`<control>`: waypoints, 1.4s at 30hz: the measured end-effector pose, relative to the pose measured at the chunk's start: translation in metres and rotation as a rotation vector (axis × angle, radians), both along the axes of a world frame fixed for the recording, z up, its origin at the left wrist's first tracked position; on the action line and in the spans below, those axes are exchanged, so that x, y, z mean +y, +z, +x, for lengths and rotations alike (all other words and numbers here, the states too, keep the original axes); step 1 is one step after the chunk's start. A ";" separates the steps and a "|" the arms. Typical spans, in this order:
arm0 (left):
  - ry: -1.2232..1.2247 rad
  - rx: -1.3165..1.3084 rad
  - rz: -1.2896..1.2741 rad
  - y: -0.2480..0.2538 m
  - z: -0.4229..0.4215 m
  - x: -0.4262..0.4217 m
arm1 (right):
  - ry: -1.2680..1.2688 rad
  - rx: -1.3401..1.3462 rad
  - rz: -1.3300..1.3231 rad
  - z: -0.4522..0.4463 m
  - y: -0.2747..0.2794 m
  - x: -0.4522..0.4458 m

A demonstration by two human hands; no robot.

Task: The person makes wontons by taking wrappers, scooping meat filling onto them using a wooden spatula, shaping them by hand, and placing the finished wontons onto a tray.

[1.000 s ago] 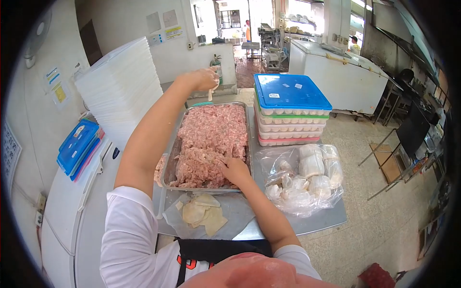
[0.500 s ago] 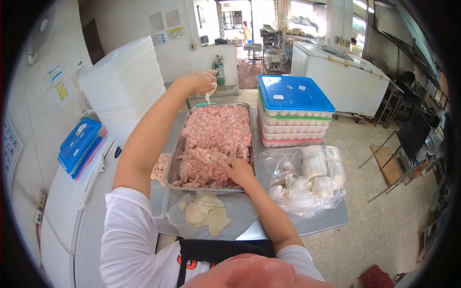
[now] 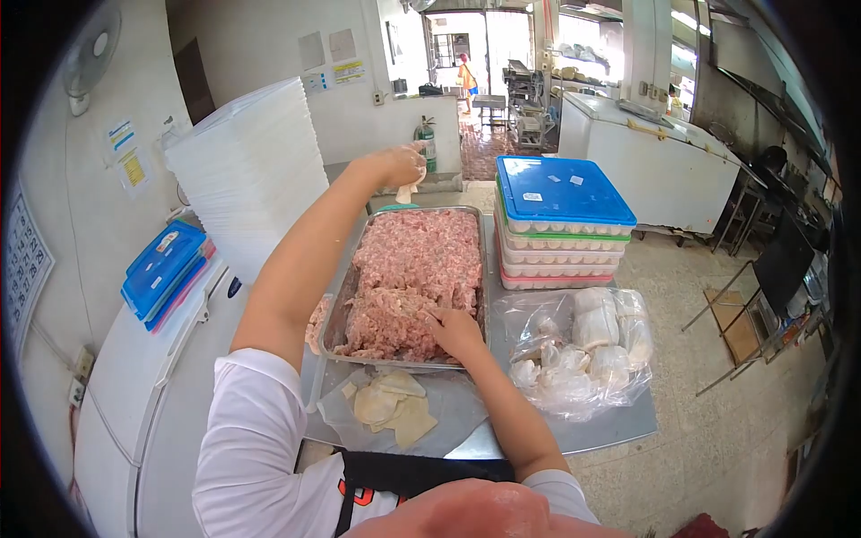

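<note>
Meat (image 3: pixel 417 264) in tray (image 3: pixel 395 362) on tbl (image 3: pixel 578 436); wrappers (image 3: pixel 390 405) in front, boxes (image 3: pixel 565 235) to R w/ bag (image 3: pixel 581 359) before them

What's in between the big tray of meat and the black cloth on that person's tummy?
The head view shows pale flat pieces on a see-through plastic sheet, with some grey table. The right forearm crosses beside them.

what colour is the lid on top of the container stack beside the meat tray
The top lid is blue with small white labels, in the head view.
</note>
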State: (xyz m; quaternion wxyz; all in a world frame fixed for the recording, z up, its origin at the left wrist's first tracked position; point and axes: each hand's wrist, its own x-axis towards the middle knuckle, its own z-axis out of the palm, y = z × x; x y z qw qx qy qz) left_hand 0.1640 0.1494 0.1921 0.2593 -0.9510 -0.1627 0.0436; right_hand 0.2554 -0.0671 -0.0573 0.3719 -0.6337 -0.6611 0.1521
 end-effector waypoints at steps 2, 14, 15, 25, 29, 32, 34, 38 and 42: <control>0.075 -0.057 -0.020 0.004 -0.001 -0.006 | 0.004 -0.013 0.001 0.001 -0.004 0.003; 0.157 -0.022 -0.047 0.005 -0.008 -0.006 | 0.030 -0.018 0.007 0.001 -0.007 0.005; 0.141 0.016 -0.018 0.005 -0.006 -0.001 | 0.029 -0.013 0.019 0.001 -0.009 0.006; 0.226 -0.218 -0.101 0.006 -0.018 0.032 | 0.004 0.011 -0.047 -0.002 -0.003 0.003; 0.271 -0.264 -0.136 0.008 -0.027 0.036 | -0.024 -0.017 -0.089 -0.001 0.001 0.001; 0.238 -0.135 -0.075 0.012 -0.024 0.030 | -0.009 -0.044 -0.085 0.000 -0.005 0.006; 0.301 0.052 0.003 0.016 -0.012 0.021 | 0.007 -0.014 -0.038 0.000 -0.007 0.006; 0.260 -0.118 -0.124 0.012 -0.007 0.010 | -0.008 0.005 -0.031 -0.001 -0.004 0.004; 0.228 -0.126 -0.116 0.016 -0.006 -0.008 | 0.014 0.023 -0.067 -0.003 0.009 -0.002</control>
